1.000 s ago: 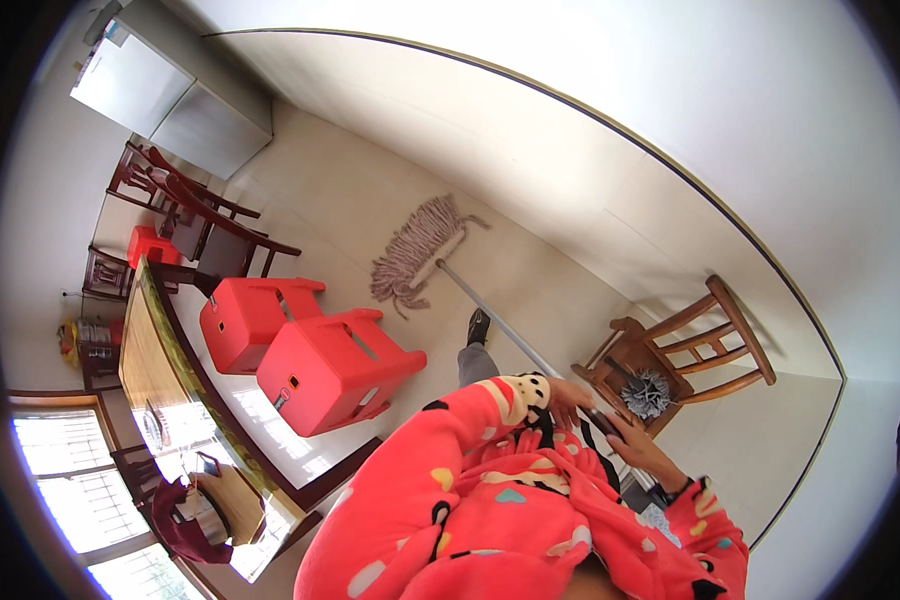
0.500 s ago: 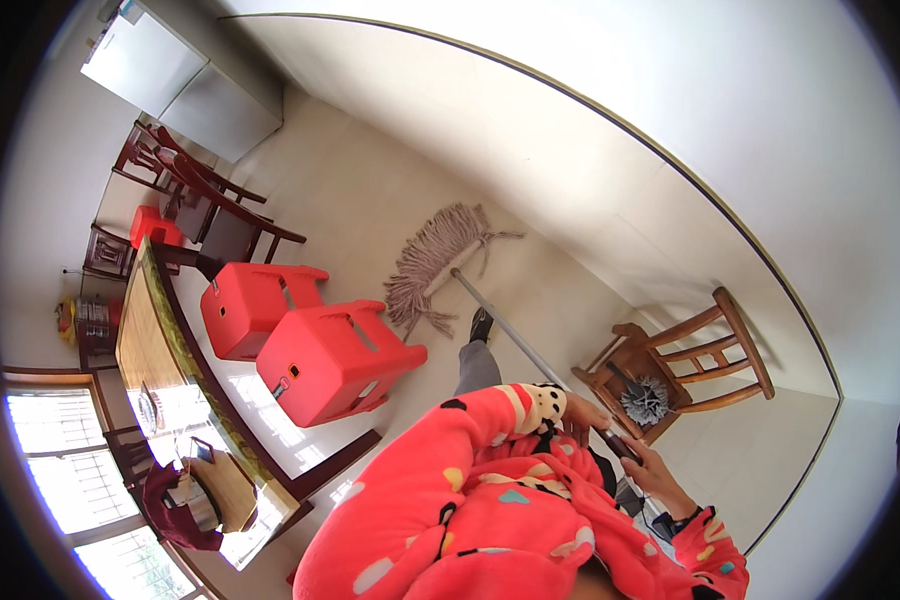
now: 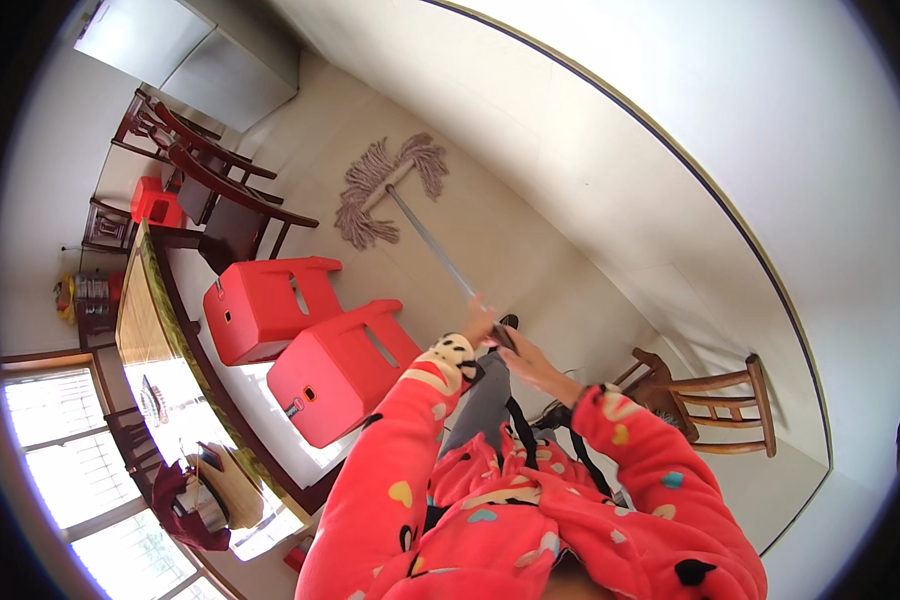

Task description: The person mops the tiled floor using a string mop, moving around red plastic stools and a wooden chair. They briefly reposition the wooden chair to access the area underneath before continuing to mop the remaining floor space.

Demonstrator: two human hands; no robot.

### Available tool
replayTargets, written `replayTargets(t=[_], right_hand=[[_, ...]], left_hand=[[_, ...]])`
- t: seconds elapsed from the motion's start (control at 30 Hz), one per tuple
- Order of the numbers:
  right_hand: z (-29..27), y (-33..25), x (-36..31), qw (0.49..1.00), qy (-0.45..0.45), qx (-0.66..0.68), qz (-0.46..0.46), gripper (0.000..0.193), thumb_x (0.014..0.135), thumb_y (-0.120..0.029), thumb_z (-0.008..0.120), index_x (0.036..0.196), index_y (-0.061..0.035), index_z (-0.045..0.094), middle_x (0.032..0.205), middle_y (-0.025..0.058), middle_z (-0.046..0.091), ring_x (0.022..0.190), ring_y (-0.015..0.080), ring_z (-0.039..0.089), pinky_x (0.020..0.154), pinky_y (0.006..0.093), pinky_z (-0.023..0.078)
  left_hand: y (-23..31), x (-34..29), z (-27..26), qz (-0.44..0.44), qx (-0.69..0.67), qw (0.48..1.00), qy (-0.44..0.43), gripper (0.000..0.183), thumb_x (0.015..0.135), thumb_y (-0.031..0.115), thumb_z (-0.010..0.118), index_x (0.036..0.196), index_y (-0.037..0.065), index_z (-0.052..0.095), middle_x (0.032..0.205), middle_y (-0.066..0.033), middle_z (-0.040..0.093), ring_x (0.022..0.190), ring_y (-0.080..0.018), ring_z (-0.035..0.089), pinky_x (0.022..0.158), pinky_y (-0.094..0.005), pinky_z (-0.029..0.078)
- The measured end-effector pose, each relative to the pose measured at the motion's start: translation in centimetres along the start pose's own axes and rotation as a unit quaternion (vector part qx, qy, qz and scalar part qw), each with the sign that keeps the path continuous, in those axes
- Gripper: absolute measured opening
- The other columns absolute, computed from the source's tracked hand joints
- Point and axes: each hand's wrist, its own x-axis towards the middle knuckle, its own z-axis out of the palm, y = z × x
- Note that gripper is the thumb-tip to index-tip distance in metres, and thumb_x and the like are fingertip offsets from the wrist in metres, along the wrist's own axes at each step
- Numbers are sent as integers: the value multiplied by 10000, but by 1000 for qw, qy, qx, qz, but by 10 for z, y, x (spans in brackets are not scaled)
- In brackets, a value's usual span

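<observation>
A floor mop [image 3: 432, 243] stretches ahead of me, its grey pole slanting away to the far left. Its greyish-pink string head [image 3: 382, 190] lies spread flat on the light floor. My left hand [image 3: 480, 325] is closed around the pole, its sleeve red with a cartoon cuff. Closer to my body, my right hand [image 3: 526, 362] grips the dark end of the same pole. Both arms reach forward. My foot and grey trouser leg show just below the hands.
Two red plastic stools [image 3: 345, 375] stand left, beside a long table [image 3: 160, 300]. Dark wooden chairs [image 3: 235, 215] are beyond them, near a silver fridge [image 3: 230, 75]. A wooden chair [image 3: 720, 400] stands right. A pale wall [image 3: 610, 180] runs along the right side.
Both hands have moved forward and left, pushing the mop away. The mop head has slid farther toward the fridge and its strings now fan out on both sides.
</observation>
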Motion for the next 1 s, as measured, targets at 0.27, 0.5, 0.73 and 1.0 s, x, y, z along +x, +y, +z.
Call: replayTargets(t=[0.27,0.5,0.73,1.0], right_hand=[[34,-44,106,991,79,-91,-53,561,874,-246,415,1388,-148,213,940,221,603,702,342,615,607,393,491],[-26,36,-4,994,9,-101,-42,600,870,-197,442,1406,-116,183,1210,243,488,1071,365,517,893,393,413],[-70,132,-227,993,17,-113,34,524,864,-218,497,1325,-45,317,1075,210,542,969,326,550,812,372,426],[-82,138,-434,977,88,-190,35,510,880,-179,507,1343,-54,334,1090,132,552,947,202,547,833,326,437]], left_hand=[[34,69,-73,-164,-256,951,58,186,813,113,502,889,-55,521,734,-179,564,629,-265,588,554,-368,483],[-1,-17,18,388,266,878,-90,74,723,93,587,693,29,564,672,-151,576,632,-282,594,575,-351,482],[-4,-166,170,-511,-434,721,-176,81,856,78,458,909,18,445,787,-120,492,763,-276,543,737,-470,492],[-15,-273,236,-441,-254,737,-445,220,877,142,516,1013,-26,477,1028,-163,551,995,-316,552,877,-515,459]])
